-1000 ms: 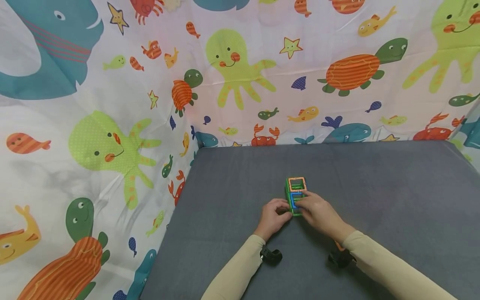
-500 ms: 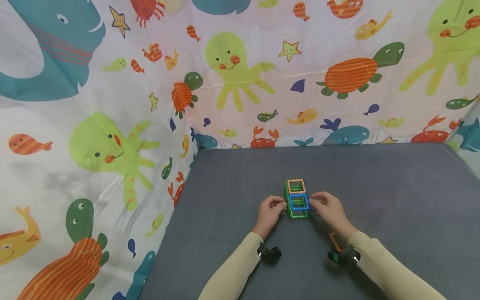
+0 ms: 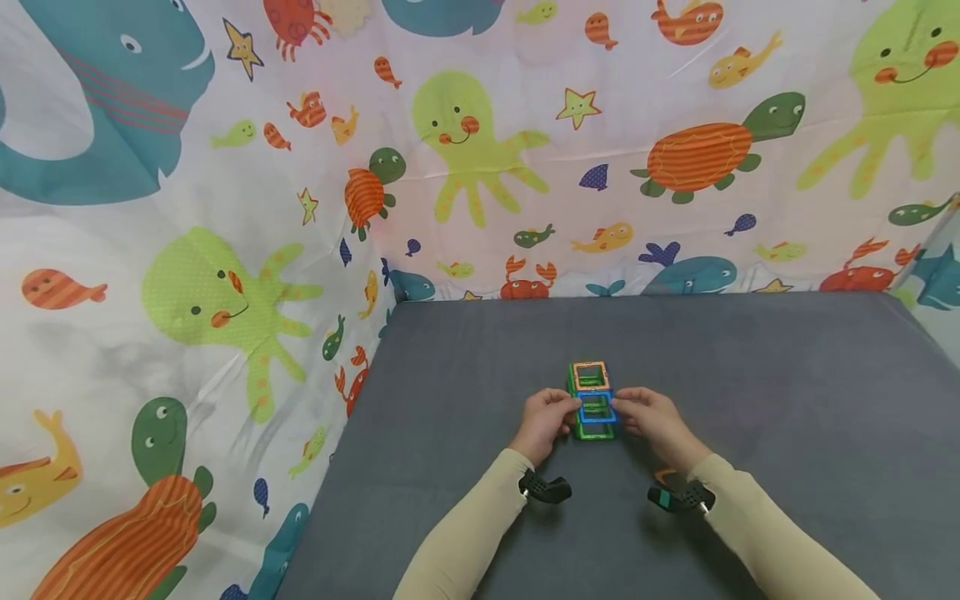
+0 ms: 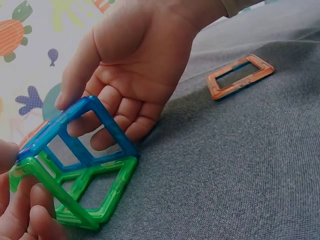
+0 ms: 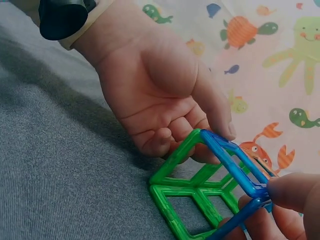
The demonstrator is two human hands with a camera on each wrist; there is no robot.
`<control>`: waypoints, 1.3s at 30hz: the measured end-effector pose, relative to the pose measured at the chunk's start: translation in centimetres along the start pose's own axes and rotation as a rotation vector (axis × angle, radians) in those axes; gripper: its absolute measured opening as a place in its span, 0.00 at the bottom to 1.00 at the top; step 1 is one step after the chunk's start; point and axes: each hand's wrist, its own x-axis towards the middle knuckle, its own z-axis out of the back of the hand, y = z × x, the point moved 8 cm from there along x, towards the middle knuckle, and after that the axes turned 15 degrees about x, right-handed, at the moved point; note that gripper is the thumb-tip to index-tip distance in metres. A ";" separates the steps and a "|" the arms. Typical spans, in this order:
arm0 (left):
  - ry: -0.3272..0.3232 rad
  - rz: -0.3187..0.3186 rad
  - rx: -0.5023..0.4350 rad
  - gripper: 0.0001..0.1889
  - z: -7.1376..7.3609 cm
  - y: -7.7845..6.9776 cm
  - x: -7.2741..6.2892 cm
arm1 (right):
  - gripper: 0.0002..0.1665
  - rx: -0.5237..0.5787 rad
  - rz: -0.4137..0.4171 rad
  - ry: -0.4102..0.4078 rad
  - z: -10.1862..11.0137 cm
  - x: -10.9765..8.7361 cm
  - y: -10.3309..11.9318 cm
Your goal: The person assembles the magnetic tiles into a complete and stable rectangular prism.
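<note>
A small box frame of see-through magnetic tiles stands on the grey cloth. Its base and left side are green tiles (image 4: pixel 102 192), and its right side is blue (image 5: pixel 235 220). On top lie a blue square tile (image 3: pixel 597 419) and, farther away, an orange square tile (image 3: pixel 590 363). My left hand (image 3: pixel 543 421) holds the left upper edge, thumb on the blue tile's corner and fingers against the green side. My right hand (image 3: pixel 663 427) pinches the opposite upper edge, thumb on top, fingers along the blue side. In the head view, fingers partly hide both sides.
A loose orange tile (image 4: pixel 240 77) lies on the grey cloth (image 3: pixel 465 358) beside the right forearm, mostly hidden in the head view. A sea-animal printed curtain (image 3: pixel 495 200) borders the cloth at the back and left. Dark wrist devices (image 3: pixel 546 488) are strapped to both wrists.
My right hand has moved from over the blue top tile to the box's right edge. My left thumb has come up onto the left upper edge. The box has barely shifted.
</note>
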 end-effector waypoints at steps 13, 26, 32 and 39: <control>0.008 0.079 -0.037 0.06 -0.1 0.3 0.2 | 0.26 0.016 -0.013 0.000 -0.1 -0.1 0.2; -0.019 0.008 0.000 0.05 0.2 0.1 0.9 | 0.28 -0.021 0.013 -0.031 0.2 -0.5 0.3; -0.115 -0.046 0.048 0.03 1.2 -1.3 2.5 | 0.26 -0.062 0.068 -0.105 0.6 -1.7 0.6; -0.055 -0.181 0.274 0.18 1.2 -4.5 4.7 | 0.20 -0.044 0.124 -0.185 0.9 -4.9 0.8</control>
